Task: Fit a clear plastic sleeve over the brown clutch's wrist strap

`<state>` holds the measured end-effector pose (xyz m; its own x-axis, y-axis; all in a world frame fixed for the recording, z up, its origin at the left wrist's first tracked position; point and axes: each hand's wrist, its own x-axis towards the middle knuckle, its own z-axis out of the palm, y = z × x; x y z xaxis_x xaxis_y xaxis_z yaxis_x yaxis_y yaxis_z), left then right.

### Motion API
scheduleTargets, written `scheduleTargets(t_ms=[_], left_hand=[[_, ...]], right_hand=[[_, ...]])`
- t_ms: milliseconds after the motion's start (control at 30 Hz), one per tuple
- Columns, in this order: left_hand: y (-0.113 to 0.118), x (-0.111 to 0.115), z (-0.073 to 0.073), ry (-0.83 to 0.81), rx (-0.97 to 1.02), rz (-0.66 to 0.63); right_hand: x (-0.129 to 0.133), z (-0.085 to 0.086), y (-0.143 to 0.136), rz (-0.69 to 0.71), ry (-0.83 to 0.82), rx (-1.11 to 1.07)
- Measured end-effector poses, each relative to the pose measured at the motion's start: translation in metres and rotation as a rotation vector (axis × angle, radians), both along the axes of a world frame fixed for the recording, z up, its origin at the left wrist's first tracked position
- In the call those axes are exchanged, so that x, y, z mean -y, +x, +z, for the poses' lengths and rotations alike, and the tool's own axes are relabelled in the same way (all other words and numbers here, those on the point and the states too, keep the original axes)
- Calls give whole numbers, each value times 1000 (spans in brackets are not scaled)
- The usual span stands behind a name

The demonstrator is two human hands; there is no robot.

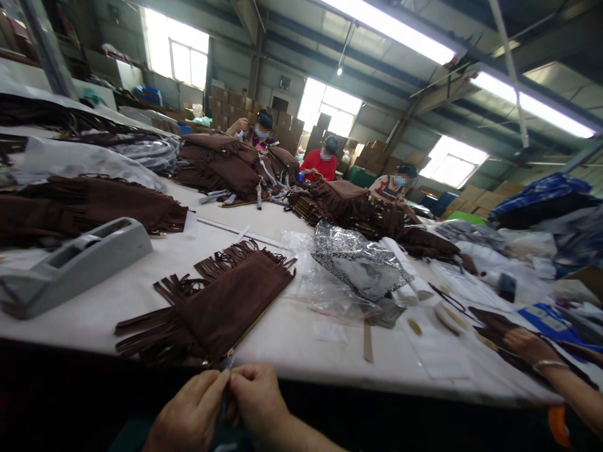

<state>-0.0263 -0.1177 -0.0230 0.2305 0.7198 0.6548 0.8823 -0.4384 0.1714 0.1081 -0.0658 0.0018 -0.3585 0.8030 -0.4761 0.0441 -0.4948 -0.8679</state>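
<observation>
A brown fringed pouch (230, 301) lies on the table near its front edge, its gold zipper along the side toward the right. At the zipper's near end hangs a thin greyish strip (229, 362), which runs down between my hands. My left hand (188, 408) is closed, thumb and forefinger pinching that strip. My right hand (259, 398) meets it fingertip to fingertip and pinches the same strip. The strip's lower part is mostly hidden by my fingers, and both hands are just off the table's front edge.
A grey tape dispenser (80, 267) stands at the left. Piles of brown fringed pouches (217, 163) cross the table's back. Clear plastic bags (358, 263) lie right of the pouch. At far right a co-worker's hand (527, 345) rests on brown material; several people sit opposite.
</observation>
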Motion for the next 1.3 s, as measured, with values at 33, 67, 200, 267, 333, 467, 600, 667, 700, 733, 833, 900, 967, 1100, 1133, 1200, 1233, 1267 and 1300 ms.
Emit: scheduleTargets(t_ms=[33, 67, 200, 267, 333, 467, 600, 667, 700, 733, 833, 900, 967, 1100, 1133, 1200, 1233, 1267, 1300], left_hand=[[0, 0, 0, -18, 24, -7], [1, 0, 1, -31, 47, -11], [0, -2, 9, -189, 214, -62], [-3, -3, 16, -399, 440, -109], [-5, -4, 20, -627, 756, -46], [0, -1, 22, -1052, 1343, 314], [15, 3, 14, -1277, 1546, 331], [21, 3, 9, -1279, 1540, 257], [24, 3, 8, -1282, 1530, 209], [27, 3, 6, -1292, 1527, 154], [30, 4, 2, -1353, 1547, 46], [24, 4, -4, -1362, 1519, 42], [9, 4, -13, -1291, 1418, 154], [-32, 0, -33, -981, 1114, 481], [-39, -2, -36, -944, 1065, 491], [-45, -7, -41, -916, 1025, 458], [-44, -10, -42, -910, 1018, 440], [-42, -13, -41, -908, 1013, 423], [-38, -16, -39, -914, 1003, 400]], right_hand=[[1, 0, 1, -3, -3, -31], [1, -1, 2, -11, -7, -60], [4, -4, 5, -41, -29, -159], [4, -3, 6, -50, -63, -235], [4, 0, 5, -48, -95, -292], [4, 1, 4, -45, -124, -318], [2, -8, 3, -81, -180, -271], [1, -14, 3, -90, -202, -260], [1, -17, 3, -95, -208, -256], [0, -20, 2, -98, -206, -249], [-2, -28, -1, -120, -163, -214], [-3, -33, -2, -158, -138, -191], [-3, -38, 0, -184, -106, -153], [0, -43, 10, -41, 188, 157], [1, -42, 14, 22, 349, 272], [2, -35, 20, 130, 714, 480], [1, -28, 22, 169, 874, 555], [0, -20, 24, 197, 994, 606], [-3, -10, 24, 216, 1075, 634]])
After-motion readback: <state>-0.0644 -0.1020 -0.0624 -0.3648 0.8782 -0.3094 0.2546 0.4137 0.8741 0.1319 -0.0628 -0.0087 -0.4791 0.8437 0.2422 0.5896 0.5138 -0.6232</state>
